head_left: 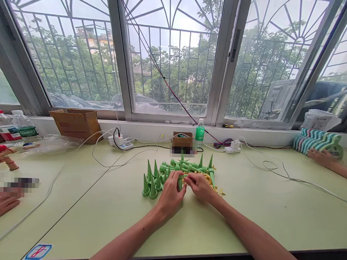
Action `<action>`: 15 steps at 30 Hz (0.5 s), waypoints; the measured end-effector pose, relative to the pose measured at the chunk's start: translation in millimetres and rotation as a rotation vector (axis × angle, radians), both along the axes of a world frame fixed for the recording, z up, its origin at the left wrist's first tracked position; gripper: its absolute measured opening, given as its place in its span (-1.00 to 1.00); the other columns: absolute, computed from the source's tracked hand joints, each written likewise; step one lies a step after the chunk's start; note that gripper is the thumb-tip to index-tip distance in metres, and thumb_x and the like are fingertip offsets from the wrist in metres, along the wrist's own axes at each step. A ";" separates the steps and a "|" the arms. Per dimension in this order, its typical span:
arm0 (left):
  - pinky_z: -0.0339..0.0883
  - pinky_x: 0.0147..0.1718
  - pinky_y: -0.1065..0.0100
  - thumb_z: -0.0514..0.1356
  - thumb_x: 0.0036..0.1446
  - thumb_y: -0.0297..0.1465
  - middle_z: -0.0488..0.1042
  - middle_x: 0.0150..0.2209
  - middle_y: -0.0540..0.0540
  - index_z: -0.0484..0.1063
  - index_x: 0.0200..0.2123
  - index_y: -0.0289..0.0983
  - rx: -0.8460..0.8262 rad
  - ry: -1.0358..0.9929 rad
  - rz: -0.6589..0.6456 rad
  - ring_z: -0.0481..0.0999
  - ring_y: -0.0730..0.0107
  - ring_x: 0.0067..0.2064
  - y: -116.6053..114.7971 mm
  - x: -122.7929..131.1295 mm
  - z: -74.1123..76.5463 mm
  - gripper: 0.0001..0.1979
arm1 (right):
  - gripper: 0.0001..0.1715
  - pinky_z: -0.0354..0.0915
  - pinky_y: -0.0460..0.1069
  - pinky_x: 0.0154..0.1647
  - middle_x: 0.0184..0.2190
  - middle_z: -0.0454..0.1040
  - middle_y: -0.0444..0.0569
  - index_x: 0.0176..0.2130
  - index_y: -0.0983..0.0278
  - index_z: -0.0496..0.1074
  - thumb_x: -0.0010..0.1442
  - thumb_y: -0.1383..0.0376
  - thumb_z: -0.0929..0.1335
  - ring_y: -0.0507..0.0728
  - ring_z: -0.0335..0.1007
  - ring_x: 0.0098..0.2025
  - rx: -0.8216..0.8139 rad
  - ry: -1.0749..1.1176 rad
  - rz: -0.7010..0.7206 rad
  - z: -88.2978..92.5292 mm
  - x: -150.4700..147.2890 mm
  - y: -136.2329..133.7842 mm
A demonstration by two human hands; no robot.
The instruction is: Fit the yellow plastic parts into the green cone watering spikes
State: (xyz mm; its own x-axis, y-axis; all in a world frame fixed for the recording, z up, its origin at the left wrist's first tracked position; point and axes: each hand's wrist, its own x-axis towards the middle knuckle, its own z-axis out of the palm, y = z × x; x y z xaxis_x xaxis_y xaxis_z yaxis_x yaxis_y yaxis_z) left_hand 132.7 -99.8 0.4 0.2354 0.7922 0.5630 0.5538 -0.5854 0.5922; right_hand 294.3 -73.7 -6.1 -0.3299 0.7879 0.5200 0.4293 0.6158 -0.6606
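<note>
My left hand (171,194) is closed around a green plastic plant-watering spike (180,181), held roughly upright above the table. Beside it, the fingertips of my right hand (201,188) are pinched together against the spike's side; what lies between them is too small to make out. Several finished-looking green cone spikes (152,190) stand point-up to the left of my left hand. More green spikes (193,168) lie in a heap behind both hands. A pile of small yellow pieces (208,179) spreads by my right hand, partly hidden by it.
Behind the heap are a small cardboard box (177,139) and a bottle of green liquid (200,131). White cables and power strips (121,143) run along the back. Other people's hands rest at far left (4,205) and at right, on a row of colored plastic pieces (315,142).
</note>
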 end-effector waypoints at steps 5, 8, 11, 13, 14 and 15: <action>0.33 -0.30 0.29 0.11 0.15 -0.49 0.39 -0.14 -0.11 0.31 -0.06 -0.23 0.004 0.003 -0.008 0.43 0.35 -0.31 1.1 -0.3 -0.8 -0.74 | -0.52 -0.08 -0.04 -0.54 -0.66 0.10 -0.20 -0.58 0.23 0.07 0.32 0.14 0.21 0.01 -0.06 -0.59 -0.006 0.001 -0.008 0.2 -0.4 0.1; 0.34 -0.30 0.29 0.11 0.15 -0.49 0.39 -0.14 -0.11 0.30 -0.07 -0.22 0.008 0.009 -0.007 0.44 0.34 -0.30 1.1 -0.4 -0.7 -0.74 | -0.51 -0.08 -0.04 -0.54 -0.66 0.09 -0.20 -0.58 0.23 0.07 0.32 0.12 0.21 0.01 -0.06 -0.58 -0.013 0.000 -0.009 1.6 -0.8 -0.6; 0.33 -0.30 0.30 0.12 0.15 -0.49 0.40 -0.15 -0.10 0.31 -0.07 -0.22 0.012 0.010 0.000 0.44 0.35 -0.30 0.8 -0.3 -0.3 -0.74 | -0.51 -0.08 -0.04 -0.54 -0.65 0.09 -0.20 -0.58 0.23 0.06 0.32 0.13 0.21 0.01 -0.06 -0.58 -0.016 0.002 -0.009 2.6 -1.2 -1.3; 0.33 -0.31 0.31 0.12 0.14 -0.49 0.40 -0.15 -0.09 0.31 -0.08 -0.22 0.016 0.005 0.003 0.43 0.36 -0.32 0.7 -0.2 0.1 -0.75 | -0.51 -0.08 -0.04 -0.54 -0.65 0.09 -0.20 -0.58 0.23 0.06 0.32 0.13 0.21 0.01 -0.06 -0.58 -0.014 0.003 -0.013 2.8 -1.5 -1.4; 0.33 -0.32 0.31 0.13 0.15 -0.49 0.40 -0.16 -0.09 0.32 -0.08 -0.22 0.018 0.001 0.005 0.43 0.37 -0.33 0.6 -0.1 0.4 -0.76 | -0.51 -0.08 -0.04 -0.55 -0.65 0.09 -0.19 -0.58 0.23 0.06 0.32 0.13 0.21 0.02 -0.06 -0.58 -0.012 0.004 -0.016 2.9 -1.7 -1.4; 0.33 -0.33 0.31 0.13 0.15 -0.48 0.40 -0.16 -0.09 0.32 -0.09 -0.22 0.020 -0.003 0.007 0.42 0.38 -0.34 0.6 0.0 0.8 -0.76 | -0.51 -0.07 -0.04 -0.55 -0.65 0.09 -0.19 -0.58 0.23 0.07 0.32 0.12 0.21 0.02 -0.05 -0.58 -0.009 0.005 -0.022 2.9 -1.8 -1.3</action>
State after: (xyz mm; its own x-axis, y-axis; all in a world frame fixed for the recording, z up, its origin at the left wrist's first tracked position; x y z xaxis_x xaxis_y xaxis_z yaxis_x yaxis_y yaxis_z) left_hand 132.6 -99.2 1.1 0.2280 0.7824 0.5795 0.5558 -0.5933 0.5824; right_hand 292.4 -74.9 -3.2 -0.3103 0.7997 0.5140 0.4394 0.6001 -0.6684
